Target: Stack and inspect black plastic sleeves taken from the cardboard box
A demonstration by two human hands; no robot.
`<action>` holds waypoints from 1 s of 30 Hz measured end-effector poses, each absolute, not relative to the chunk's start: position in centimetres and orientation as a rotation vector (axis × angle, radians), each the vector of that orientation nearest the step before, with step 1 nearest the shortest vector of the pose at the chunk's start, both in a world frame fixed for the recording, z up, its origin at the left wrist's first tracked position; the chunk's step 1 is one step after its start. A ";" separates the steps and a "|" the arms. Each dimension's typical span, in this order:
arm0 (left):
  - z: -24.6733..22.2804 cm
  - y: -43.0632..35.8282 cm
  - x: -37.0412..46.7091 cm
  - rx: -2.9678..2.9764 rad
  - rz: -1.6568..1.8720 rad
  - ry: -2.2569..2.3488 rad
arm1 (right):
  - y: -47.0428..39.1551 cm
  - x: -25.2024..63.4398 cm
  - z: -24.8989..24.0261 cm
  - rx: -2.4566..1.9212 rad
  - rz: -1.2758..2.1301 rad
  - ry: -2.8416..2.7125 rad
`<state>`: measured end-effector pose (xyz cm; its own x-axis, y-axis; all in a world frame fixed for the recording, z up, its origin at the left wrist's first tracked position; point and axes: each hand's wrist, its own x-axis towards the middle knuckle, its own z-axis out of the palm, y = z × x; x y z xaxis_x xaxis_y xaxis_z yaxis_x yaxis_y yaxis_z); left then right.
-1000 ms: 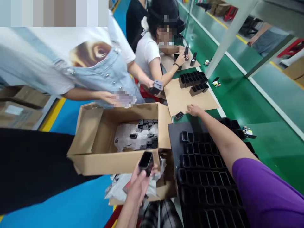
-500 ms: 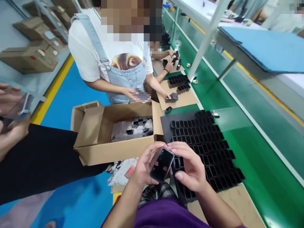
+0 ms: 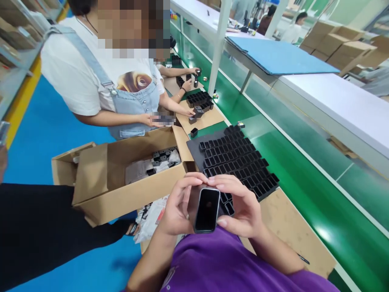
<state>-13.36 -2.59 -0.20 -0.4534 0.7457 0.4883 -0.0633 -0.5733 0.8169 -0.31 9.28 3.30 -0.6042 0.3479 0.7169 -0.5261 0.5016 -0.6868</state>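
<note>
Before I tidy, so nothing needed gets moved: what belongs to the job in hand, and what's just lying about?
Probably the job:
black case between left hand and right hand
rows of black cases on the dark board

Probably lying about:
blue sheet on the white table
thin dark item

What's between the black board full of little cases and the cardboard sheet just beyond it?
In the head view, a lone black case sits on the green strip between black board and cardboard sheet.

Left hand [image 3: 174, 211] and right hand [image 3: 247, 210] curl inward.
</note>
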 end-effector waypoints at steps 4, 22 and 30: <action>0.3 -3.3 -13.3 1.279 2.051 0.977 | 8.5 0.1 3.7 0.194 1.209 -1.834; 2.1 -5.3 -13.8 1.597 2.092 1.115 | 6.6 0.9 4.9 0.247 1.055 -1.881; 2.1 -5.5 -13.2 1.634 2.026 1.131 | 6.3 1.4 5.9 0.275 0.931 -1.925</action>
